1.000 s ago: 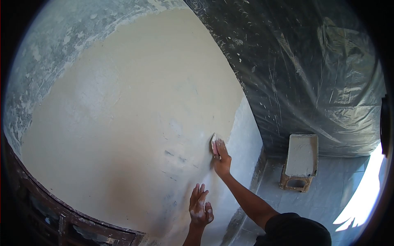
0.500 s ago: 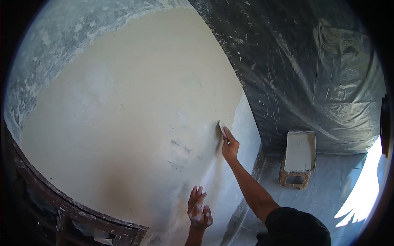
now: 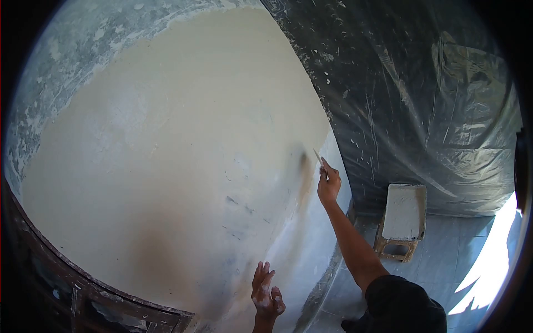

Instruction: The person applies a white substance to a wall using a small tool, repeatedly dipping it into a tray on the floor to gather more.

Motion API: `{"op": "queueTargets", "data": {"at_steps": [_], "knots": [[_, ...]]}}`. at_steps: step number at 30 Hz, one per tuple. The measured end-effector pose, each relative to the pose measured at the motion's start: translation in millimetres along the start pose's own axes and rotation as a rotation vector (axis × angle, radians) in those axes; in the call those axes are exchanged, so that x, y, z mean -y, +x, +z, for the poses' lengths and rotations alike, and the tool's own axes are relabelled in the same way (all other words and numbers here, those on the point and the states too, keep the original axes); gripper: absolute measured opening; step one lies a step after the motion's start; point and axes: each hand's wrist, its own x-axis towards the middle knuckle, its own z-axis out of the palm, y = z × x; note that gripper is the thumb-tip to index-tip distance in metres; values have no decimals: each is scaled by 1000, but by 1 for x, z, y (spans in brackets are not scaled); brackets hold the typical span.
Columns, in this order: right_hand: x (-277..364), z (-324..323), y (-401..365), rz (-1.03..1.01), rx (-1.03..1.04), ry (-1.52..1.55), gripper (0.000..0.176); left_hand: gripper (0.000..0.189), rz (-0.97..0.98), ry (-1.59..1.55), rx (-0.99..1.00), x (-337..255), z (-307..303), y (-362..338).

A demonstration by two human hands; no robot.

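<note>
A large wall [image 3: 189, 122] fills the middle, coated in smooth cream filler with a few dark marks low on its right part. My right hand [image 3: 330, 182] is closed around a putty knife [image 3: 318, 157], seen nearly edge-on, near the wall's right side. A shadow falls on the wall just left of the blade. Lower down, my left hand [image 3: 266, 291] is raised in front of the wall, fingers apart and dusted with white, holding nothing.
A tray of white paste [image 3: 405, 212] rests on a small stool [image 3: 395, 250] at the right. Dark plastic sheeting [image 3: 411, 105] hangs behind it. A dark wooden frame [image 3: 100, 286] borders the lower left, and grey tiled floor [image 3: 444, 244] lies lower right.
My right hand has moved up and to the right with the putty knife, whose blade has turned more edge-on. My left hand is slightly lower, still open.
</note>
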Motion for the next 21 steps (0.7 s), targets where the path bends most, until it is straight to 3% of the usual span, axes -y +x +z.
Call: {"op": "queueTargets", "data": {"at_steps": [3,5,7,10,12,14,16,17,18,19,21], "knots": [[-31,32,-5,55,20,27,42,41,-17,45,43,-1,2,-4],[-27,38,-55,38,57,63,51,41,-16,73,45,-3,0,-2],[5,3,-141,-212,178,44,60,41,-9,83,35,-3,3,3],[40,-76,-285,-2,533,177,50,41,0,80,-7,-2,6,7],[36,-111,-316,-23,639,188,40,41,-1,53,-17,-4,18,12],[39,-144,-317,436,838,139,26,40,-15,22,-21,-13,31,11],[7,-142,-273,655,742,-34,20,40,-80,-13,-16,-22,52,4],[-55,-133,-271,765,636,183,20,39,-112,-44,-25,-25,66,3],[-44,-143,-222,965,474,421,21,38,-152,-74,-29,-30,82,2],[-56,-159,-185,1100,473,538,22,38,-170,-85,-28,-35,101,-3],[-85,-192,-137,1160,408,568,23,33,-364,-248,-59,-41,148,-10]]}}
